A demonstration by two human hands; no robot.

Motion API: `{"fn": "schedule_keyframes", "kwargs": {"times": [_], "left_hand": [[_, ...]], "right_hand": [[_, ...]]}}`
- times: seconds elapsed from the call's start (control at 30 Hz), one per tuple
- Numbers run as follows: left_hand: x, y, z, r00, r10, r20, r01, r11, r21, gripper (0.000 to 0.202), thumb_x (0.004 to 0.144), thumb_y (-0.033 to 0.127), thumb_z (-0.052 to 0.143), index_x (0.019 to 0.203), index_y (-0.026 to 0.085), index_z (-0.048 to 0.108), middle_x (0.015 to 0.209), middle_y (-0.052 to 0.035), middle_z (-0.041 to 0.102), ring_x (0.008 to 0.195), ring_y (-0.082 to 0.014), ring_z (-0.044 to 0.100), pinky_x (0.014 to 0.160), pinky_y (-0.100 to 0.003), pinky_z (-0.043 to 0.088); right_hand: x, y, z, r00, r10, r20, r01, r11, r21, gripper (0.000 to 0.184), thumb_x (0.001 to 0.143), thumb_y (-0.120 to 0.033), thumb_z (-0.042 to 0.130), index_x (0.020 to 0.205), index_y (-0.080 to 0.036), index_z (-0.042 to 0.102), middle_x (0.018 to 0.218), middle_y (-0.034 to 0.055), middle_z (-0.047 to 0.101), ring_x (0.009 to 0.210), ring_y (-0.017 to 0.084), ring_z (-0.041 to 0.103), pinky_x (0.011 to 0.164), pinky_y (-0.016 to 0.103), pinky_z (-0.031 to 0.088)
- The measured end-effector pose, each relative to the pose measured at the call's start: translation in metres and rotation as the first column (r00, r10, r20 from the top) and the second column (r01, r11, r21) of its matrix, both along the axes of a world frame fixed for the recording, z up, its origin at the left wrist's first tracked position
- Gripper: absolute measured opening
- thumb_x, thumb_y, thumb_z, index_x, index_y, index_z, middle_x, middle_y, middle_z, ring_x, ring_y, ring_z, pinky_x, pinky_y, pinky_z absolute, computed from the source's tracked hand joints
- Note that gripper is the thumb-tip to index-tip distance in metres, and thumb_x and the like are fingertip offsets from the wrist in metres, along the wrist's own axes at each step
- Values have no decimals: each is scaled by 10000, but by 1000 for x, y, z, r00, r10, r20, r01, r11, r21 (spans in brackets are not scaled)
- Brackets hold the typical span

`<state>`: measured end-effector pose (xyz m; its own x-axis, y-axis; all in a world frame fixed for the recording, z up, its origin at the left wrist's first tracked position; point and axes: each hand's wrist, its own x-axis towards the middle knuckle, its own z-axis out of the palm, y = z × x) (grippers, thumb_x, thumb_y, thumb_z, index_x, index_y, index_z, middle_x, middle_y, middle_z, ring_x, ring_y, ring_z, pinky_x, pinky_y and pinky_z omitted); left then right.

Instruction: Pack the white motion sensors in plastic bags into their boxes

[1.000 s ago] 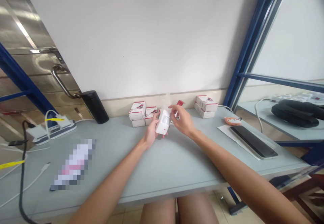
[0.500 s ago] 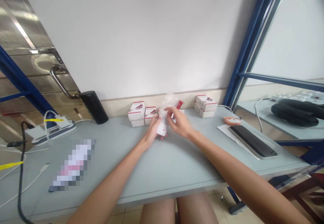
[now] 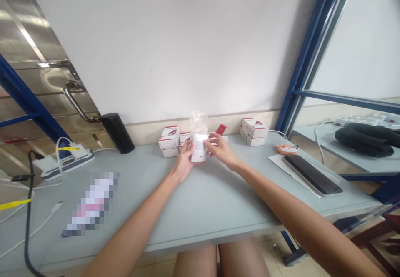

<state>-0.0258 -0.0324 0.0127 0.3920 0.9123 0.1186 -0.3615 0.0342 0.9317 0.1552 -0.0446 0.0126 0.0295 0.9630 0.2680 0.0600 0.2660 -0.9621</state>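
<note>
The left hand (image 3: 184, 164) and the right hand (image 3: 220, 152) hold a white device (image 3: 199, 148) upright in a clear plastic bag (image 3: 198, 122), fingers pressed on both sides, before small boxes (image 3: 169, 141) whose writing is unreadable.

Bare left hand (image 3: 184, 164), bare right hand (image 3: 222, 152); bare forearms (image 3: 131, 239), bare thighs (image 3: 242, 260)

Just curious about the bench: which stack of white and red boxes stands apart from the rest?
The two-box stack on the right, beyond the right hand; the other boxes cluster together further left.
</note>
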Motion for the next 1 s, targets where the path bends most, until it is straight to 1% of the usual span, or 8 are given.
{"fn": "schedule_keyframes", "kwargs": {"times": [0.1, 0.17, 0.33, 0.53, 0.67, 0.73, 0.83, 1.0], "left_hand": [[-2, 5, -3, 1000, -16, -13, 16, 1000, 15, 492, 870, 425, 801, 1294, 309, 579, 1309, -52, 698, 1180, -263, 691, 968, -432, 568], [-4, 8, -6, 998, -24, -57, 27, 998, 49, 526, 849, 434, 824, 1303, 289, 601, 1286, -71, 713, 1203, -278, 679, 1007, -441, 543], [-8, 16, -14, 988, -14, -156, 32, 993, 111, 537, 822, 452, 849, 1272, 233, 656, 1325, -125, 712, 1212, -315, 675, 1035, -471, 513], [-10, 17, -12, 977, -4, -211, 36, 988, 149, 442, 817, 333, 826, 1225, 200, 718, 1352, -130, 712, 1321, -309, 617, 1173, -475, 391], [-8, 13, -5, 984, 28, -179, -3, 990, 139, 602, 762, 248, 810, 1346, 244, 663, 1333, -95, 725, 1305, -307, 627, 1147, -465, 414], [-7, 11, -2, 982, 91, -167, -68, 988, 137, 613, 775, 288, 808, 1365, 248, 645, 1302, -90, 739, 1290, -309, 638, 1138, -465, 426], [-5, 8, 2, 963, 167, -211, -125, 972, 200, 538, 816, 422, 812, 1298, 218, 686, 1324, -114, 732, 1315, -331, 625, 1143, -463, 431], [-7, 8, 3, 955, 139, -260, -72, 965, 251, 581, 816, 505, 827, 1290, 203, 683, 1403, -145, 692, 1363, -357, 596, 1141, -486, 448]], "right_hand": [[7, 0, 3, 994, 74, 76, -77, 996, 36, 481, 918, -577, 681, 1236, -219, 644, 1159, 69, 689, 786, 144, 641, 664, 296, 548], [13, 2, 3, 991, 87, 101, -93, 994, 58, 451, 910, -564, 696, 1182, -204, 676, 1140, 72, 707, 765, 141, 622, 677, 302, 542], [22, 8, -1, 980, 97, 172, -106, 993, 43, 462, 842, -501, 779, 1167, -200, 645, 1246, 91, 683, 879, 173, 656, 765, 336, 563], [25, 7, 0, 958, 91, 272, -111, 992, 60, 437, 850, -491, 763, 1157, -216, 620, 1222, 68, 687, 888, 175, 656, 813, 353, 559], [26, 9, -2, 948, 91, 306, -118, 990, 71, 408, 869, -491, 735, 1141, -212, 615, 1213, 76, 689, 882, 178, 656, 809, 359, 557], [25, 11, -5, 946, 89, 313, -117, 991, 71, 391, 862, -492, 735, 1103, -207, 620, 1178, 75, 693, 883, 185, 658, 802, 363, 556], [24, 13, -10, 945, 97, 313, -127, 989, 79, 361, 860, -483, 728, 1062, -204, 619, 1119, 63, 698, 866, 186, 657, 796, 360, 554], [23, 15, -13, 936, 98, 339, -133, 988, 82, 339, 865, -468, 710, 1048, -203, 600, 1109, 60, 690, 835, 179, 650, 780, 353, 547]]}}
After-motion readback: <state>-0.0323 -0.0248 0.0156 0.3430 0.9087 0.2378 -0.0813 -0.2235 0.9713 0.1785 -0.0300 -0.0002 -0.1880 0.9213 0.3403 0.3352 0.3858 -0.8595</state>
